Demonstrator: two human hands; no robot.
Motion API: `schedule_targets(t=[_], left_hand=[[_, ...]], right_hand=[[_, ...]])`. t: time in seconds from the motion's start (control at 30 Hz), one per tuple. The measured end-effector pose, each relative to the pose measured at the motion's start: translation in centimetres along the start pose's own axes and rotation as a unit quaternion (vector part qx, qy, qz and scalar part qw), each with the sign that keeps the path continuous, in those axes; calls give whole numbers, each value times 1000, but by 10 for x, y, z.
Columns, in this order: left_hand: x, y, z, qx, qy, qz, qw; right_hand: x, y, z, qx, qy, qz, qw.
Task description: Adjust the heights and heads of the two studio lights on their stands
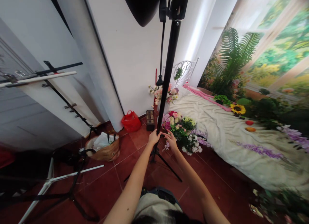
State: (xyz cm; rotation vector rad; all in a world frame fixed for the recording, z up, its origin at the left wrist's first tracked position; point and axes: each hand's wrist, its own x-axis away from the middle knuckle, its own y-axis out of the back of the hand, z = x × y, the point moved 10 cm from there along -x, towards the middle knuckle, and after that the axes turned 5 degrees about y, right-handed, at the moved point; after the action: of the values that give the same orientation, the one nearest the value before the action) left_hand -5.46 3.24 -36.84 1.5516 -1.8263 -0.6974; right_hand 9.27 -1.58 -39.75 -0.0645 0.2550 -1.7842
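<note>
Okay, so the person in this shot is stretching out both bare arms, and their left hand (153, 138) and right hand (171, 140) are sitting right at a black light stand pole (167, 76). From the fingers, the pole is rising straight ahead, its long axis running upward and leaning a little to the right in this view, and its top end is pointing up toward a black softbox (141, 5). Below the fingers, its tripod legs (160, 161) are splaying out over the red tile floor (101, 188).

The left hand is the nearer one. Its left fingers (156, 133) are curling against the pole, but I can't tell from here whether they're really clamped around it. The right fingers (164, 134) are spread apart and pointing left at the pole, sitting just beside it with no clear contact.

Just past the right fingers, a bouquet of pink and white flowers (182, 134) is sitting by a bed draped in cream cloth (217, 121). Ahead of the left fingers, a red plastic bag (131, 121) and a small wooden chest (150, 120) are sitting against the wall, and a woven bag (102, 148) is sitting off to the left.
</note>
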Motion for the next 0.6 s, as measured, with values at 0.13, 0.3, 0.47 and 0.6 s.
schedule_targets(t=[0.13, 0.3, 0.47, 0.6], left_hand=[[-2, -1, -3, -5, -30, -12, 999], [-4, -2, -1, -8, -33, -13, 999], [-3, -2, -2, -11, -23, -4, 1000], [-3, -3, -4, -13, -30, -4, 999]], right_hand=[[-5, 1, -3, 15, 8, 14, 1000], [-11, 3, -4, 28, 11, 10, 999], [-21, 4, -5, 49, 16, 13, 999], [-24, 3, 1, 94, 29, 33, 995]])
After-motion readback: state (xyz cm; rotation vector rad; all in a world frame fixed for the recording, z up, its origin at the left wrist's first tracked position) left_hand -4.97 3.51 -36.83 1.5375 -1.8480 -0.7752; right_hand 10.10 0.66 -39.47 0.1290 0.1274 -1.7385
